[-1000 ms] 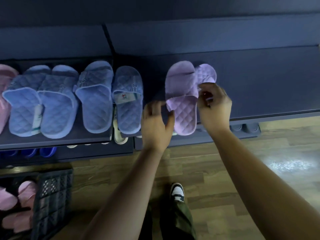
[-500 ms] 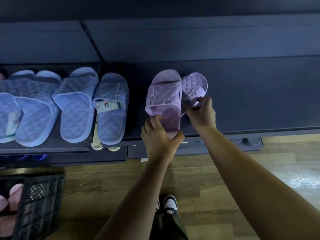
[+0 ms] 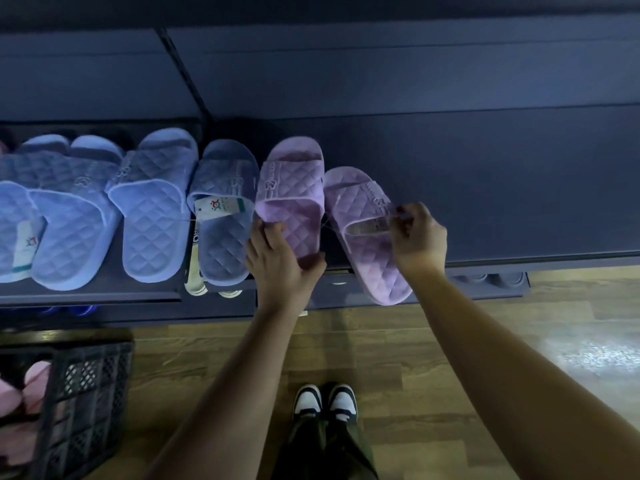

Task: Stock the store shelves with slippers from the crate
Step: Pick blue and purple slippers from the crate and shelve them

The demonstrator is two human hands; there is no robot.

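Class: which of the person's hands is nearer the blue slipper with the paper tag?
Left. The left hand grips the heel of a purple slipper, right beside the tagged blue slipper. The right hand pinches the other purple slipper at its strap, further right.

Four blue slippers (image 3: 152,209) and two purple slippers (image 3: 294,188) sit on one shelf (image 3: 485,202). One black crate (image 3: 86,403) holds pink slippers (image 3: 36,381), too hidden to count. Two sneakers (image 3: 306,403) show below.

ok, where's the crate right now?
Head view, bottom left: the black crate sits on the wooden floor, below the shelf of blue slippers, with pink slippers inside.
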